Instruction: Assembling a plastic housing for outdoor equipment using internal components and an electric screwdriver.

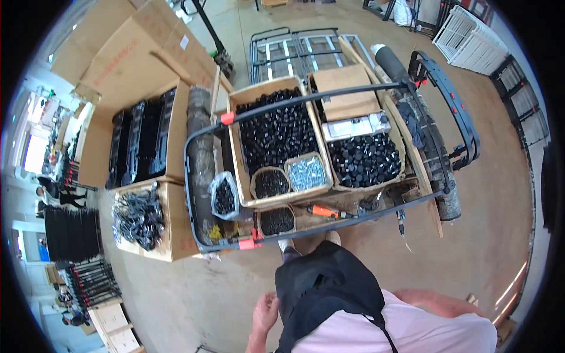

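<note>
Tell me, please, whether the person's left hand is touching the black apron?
Cannot tell. In the head view the left hand sits right beside the black apron, but no contact or gap shows plainly.

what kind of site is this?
Likely a workshop or assembly floor. Open cardboard boxes full of small black parts stand on a bare concrete floor, next to a tub of silver screws and a long black metal frame.

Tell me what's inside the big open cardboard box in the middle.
The cardboard box is heaped with small black parts. At its near end sit a bowl of black pieces and a box of silvery screws. Whatever lies beneath is hidden.
</note>
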Available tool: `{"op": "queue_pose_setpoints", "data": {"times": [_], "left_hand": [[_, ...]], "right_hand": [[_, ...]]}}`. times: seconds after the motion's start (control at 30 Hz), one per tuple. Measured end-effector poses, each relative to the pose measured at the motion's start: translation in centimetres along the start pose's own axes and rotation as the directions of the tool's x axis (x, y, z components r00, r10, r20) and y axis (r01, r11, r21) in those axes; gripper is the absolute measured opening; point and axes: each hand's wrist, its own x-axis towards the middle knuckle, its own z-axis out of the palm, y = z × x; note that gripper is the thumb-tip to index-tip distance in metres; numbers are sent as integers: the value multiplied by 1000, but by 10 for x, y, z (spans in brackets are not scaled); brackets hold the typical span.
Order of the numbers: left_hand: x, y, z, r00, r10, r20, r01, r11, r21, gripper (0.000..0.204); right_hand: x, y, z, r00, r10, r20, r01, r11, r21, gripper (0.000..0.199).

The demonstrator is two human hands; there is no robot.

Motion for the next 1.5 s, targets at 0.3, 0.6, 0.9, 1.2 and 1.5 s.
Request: {"op": "queue_pose_setpoints", "data": {"times": [0.3, 0.6, 0.9, 1.2, 1.5], "left_hand": [[38, 121, 41, 773, 533, 344, -373, 821, -433, 55], [124, 68, 85, 676, 208, 707, -307, 952, 12, 53], [155, 31, -31, 869, 415, 271, -415, 908, -59, 37], [261, 79, -371, 749, 358, -558, -407, 913, 39, 27], [421, 50, -531, 635, -165, -755, 378, 918, 117, 61]], "right_hand": [[-25, -37, -27, 990, 131, 42, -123, 980, -160, 39], [73, 0, -24, 973, 110, -201, -83, 987, 137, 39], [173, 95, 7, 843, 64, -534, -34, 997, 66, 30], [179, -134, -17, 865, 150, -479, -252, 955, -156, 44], [185, -191, 12, 853, 181, -490, -263, 959, -105, 43]]}}
